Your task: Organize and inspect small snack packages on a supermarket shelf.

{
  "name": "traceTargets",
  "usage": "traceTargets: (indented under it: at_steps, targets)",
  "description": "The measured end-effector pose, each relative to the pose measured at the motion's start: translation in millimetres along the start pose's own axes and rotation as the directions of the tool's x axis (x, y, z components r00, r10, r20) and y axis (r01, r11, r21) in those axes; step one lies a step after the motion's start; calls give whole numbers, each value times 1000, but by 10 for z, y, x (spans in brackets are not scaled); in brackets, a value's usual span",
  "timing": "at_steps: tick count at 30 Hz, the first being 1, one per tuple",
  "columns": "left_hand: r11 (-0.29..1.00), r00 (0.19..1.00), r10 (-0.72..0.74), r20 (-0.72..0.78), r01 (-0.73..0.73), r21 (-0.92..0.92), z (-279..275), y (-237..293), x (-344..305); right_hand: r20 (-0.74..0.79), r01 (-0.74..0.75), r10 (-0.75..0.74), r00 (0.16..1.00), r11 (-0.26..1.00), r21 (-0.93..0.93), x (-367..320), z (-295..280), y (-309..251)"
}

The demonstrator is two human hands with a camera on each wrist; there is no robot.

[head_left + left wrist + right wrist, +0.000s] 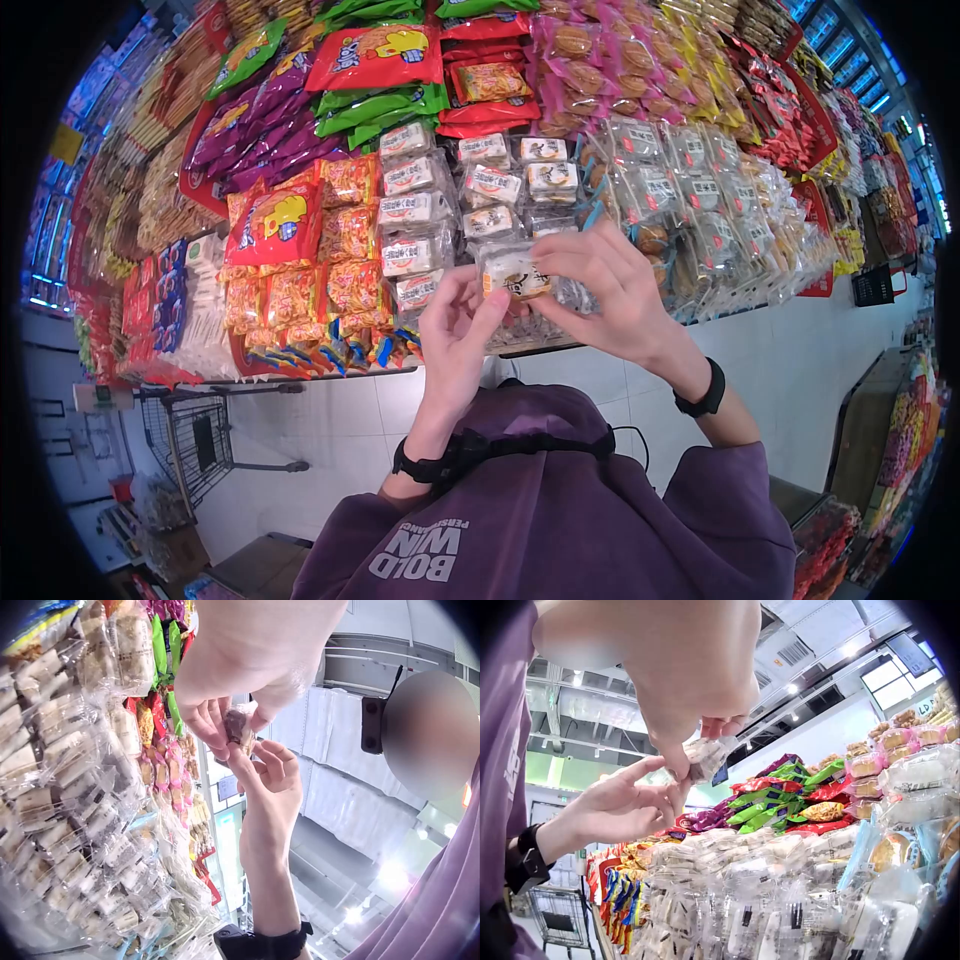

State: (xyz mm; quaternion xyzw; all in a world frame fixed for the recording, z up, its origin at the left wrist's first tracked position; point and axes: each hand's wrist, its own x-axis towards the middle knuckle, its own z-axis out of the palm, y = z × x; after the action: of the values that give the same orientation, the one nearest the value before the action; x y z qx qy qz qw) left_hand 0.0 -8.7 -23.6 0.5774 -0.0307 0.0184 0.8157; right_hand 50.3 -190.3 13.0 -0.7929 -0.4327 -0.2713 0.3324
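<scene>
A small snack pack (516, 272) in clear wrap with a white printed label is held up between both hands, over the front of a snack display. My left hand (461, 318) pinches its left end, thumb on the near face. From the other side, my right hand (607, 290) grips the right end between thumb and fingers. In the left wrist view the pack (241, 726) shows a dark brownish side. The right wrist view has the pack's crinkled clear wrap (705, 759) between the fingertips. Rows of similar white-labelled packs (411, 210) lie just beyond the hands.
Orange-red snack bags (349, 234) fill the display's left, with large red bags (376, 55) behind. Clear-wrapped packs (690, 185) lie to the right. A shopping cart (193, 440) stands on the floor at left, and a black basket (874, 287) is at far right.
</scene>
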Motion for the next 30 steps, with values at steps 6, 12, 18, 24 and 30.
traceTargets:
  at_steps: [6, 12, 18, 24, 30]
  targets:
    - [991, 999, 47, 4, -47, 123, -52, -44, -53, -24, 158, -163, 986, 977, -143, -55, 8, 29]
    - [996, 999, 32, -19, -30, 78, -51, 42, -36, -6, 47, -48, 999, 998, -43, -23, 10, -25]
    - [994, 995, -70, 65, 64, 89, -90, 13, -70, 114, -255, 252, 961, 967, 11, -50, -65, 121]
    - [979, 992, -110, 57, 99, 179, -108, -30, -127, 333, -374, 424, 842, 905, -204, -86, -84, 602]
    - [973, 994, -67, 85, 47, 226, -92, -79, -134, 353, -378, 429, 831, 902, -206, -142, 132, 819]
